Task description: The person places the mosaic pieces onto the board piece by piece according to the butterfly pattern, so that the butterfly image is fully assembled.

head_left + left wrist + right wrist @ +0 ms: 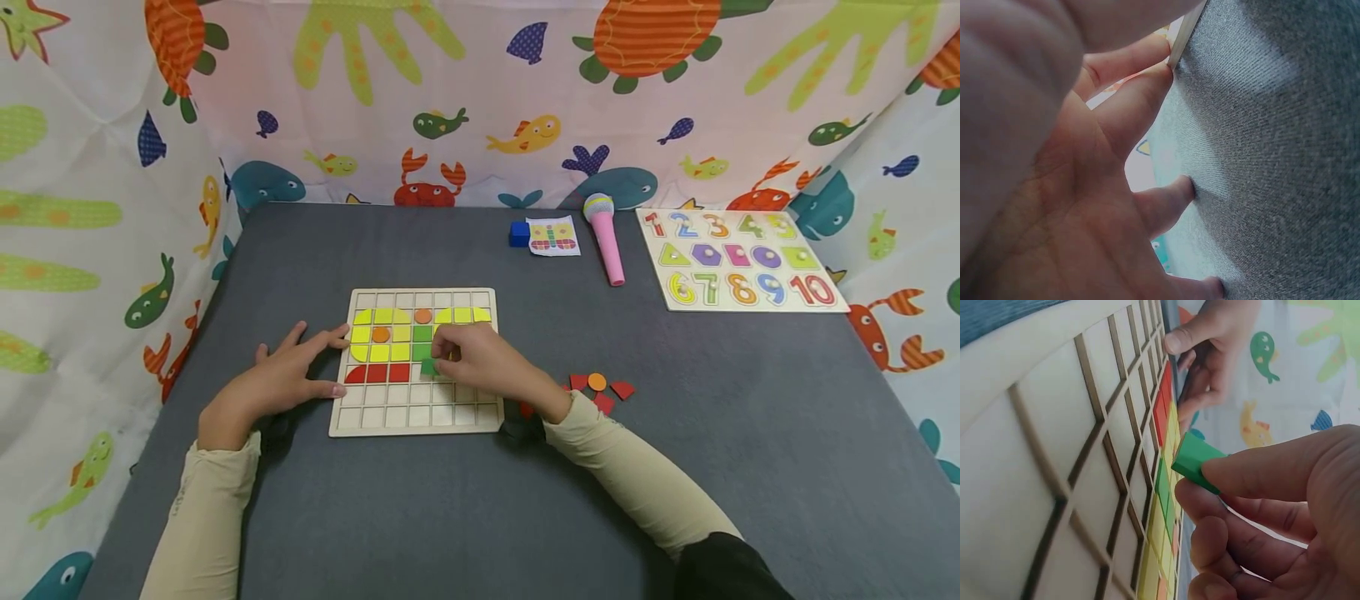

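Note:
A wooden grid board (386,419) lies on the table, its upper rows filled with yellow tiles (382,316), orange discs (381,335), green tiles (422,334) and a row of red tiles (378,373). My right hand (483,358) is over the board and pinches a green square tile (1194,461) between thumb and finger, just above the cell below the green column. My left hand (277,379) touches the board's left edge with thumb and fingertips, fingers spread. In the left wrist view, two fingers (1138,103) meet the board's edge while others rest on the cloth.
Loose red tiles (622,389) and an orange disc (596,382) lie right of the board, partly behind my right wrist. Farther back are a blue block (518,234), a pattern card (553,237), a pink toy microphone (606,242) and a number puzzle board (738,260).

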A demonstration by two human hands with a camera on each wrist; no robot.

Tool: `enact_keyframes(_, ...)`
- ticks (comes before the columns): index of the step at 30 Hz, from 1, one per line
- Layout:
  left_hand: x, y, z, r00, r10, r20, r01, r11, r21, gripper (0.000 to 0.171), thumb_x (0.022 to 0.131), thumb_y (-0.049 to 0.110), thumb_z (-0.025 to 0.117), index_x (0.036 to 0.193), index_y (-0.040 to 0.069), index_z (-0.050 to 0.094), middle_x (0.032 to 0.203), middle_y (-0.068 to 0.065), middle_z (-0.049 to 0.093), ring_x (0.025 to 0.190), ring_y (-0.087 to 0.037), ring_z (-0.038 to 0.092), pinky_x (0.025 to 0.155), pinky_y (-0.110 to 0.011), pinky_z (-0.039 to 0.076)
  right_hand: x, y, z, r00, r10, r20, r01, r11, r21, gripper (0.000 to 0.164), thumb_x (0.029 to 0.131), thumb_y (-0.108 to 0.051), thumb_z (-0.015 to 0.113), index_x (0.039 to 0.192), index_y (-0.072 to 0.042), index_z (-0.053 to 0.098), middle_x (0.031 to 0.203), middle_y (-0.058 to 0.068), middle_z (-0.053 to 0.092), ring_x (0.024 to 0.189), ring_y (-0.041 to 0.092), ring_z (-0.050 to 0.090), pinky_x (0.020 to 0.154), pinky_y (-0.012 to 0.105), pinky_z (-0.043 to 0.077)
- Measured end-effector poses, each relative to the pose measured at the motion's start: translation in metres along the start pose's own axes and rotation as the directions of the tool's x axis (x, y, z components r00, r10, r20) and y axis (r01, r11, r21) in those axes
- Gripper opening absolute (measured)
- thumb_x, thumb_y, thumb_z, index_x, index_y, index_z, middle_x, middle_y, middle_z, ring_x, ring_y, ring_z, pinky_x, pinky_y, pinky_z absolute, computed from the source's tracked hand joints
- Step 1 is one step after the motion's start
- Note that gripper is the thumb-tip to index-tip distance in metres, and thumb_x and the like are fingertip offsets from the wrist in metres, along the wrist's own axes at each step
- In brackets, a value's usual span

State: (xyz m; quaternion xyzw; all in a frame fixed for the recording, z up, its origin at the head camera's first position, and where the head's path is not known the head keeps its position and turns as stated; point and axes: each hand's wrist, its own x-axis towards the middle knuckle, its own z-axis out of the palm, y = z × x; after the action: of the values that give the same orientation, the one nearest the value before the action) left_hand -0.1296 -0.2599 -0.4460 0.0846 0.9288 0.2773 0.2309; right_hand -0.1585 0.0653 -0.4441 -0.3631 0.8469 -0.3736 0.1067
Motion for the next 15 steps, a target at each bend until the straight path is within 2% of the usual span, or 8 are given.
enact_keyframes(3,-0.001,0.001,0.0,1.0,0.011,-0.002,-0.011,1.0,-0.001,0.089,0.091,0.037,0.087,0.164,0.015,0.04,0.175,-0.023,0.019,0.158,-0.055,-0.01,0.108,-0.087,-0.012,0.007,-0.002,0.006,1.0,-0.015,0.005,0.015,1.0,-0.024,0.004,0.098,-0.004,0.073,0.095,-0.005,0.071,0.084,-0.002,0.068,0.074,0.012,0.058,0.07,0.026,0.049)
enact_keyframes(8,-0.003,0.003,0.0,0.999,0.034,-0.008,-0.034,0.999,0.005,0.086,0.093,0.033,0.086,0.163,0.014,0.041,0.174,-0.023,0.022,0.158,-0.056,-0.008,0.108,-0.088,-0.011,0.014,-0.004,0.015,0.999,-0.038,0.018,0.04,0.991,-0.127,0.01,0.098,-0.003,0.074,0.092,-0.009,0.07,0.082,-0.002,0.07,0.071,0.01,0.06,0.07,0.025,0.051)
enact_keyframes(15,-0.003,0.003,-0.001,0.999,0.037,-0.009,-0.037,0.999,-0.006,0.083,0.093,0.032,0.086,0.161,0.013,0.043,0.175,-0.021,0.021,0.158,-0.056,-0.008,0.108,-0.088,-0.011,0.017,-0.008,0.02,0.997,-0.076,0.011,0.076,0.974,-0.212,0.015,0.096,-0.001,0.075,0.087,-0.011,0.068,0.074,-0.003,0.063,0.067,0.011,0.057,0.066,0.026,0.05)
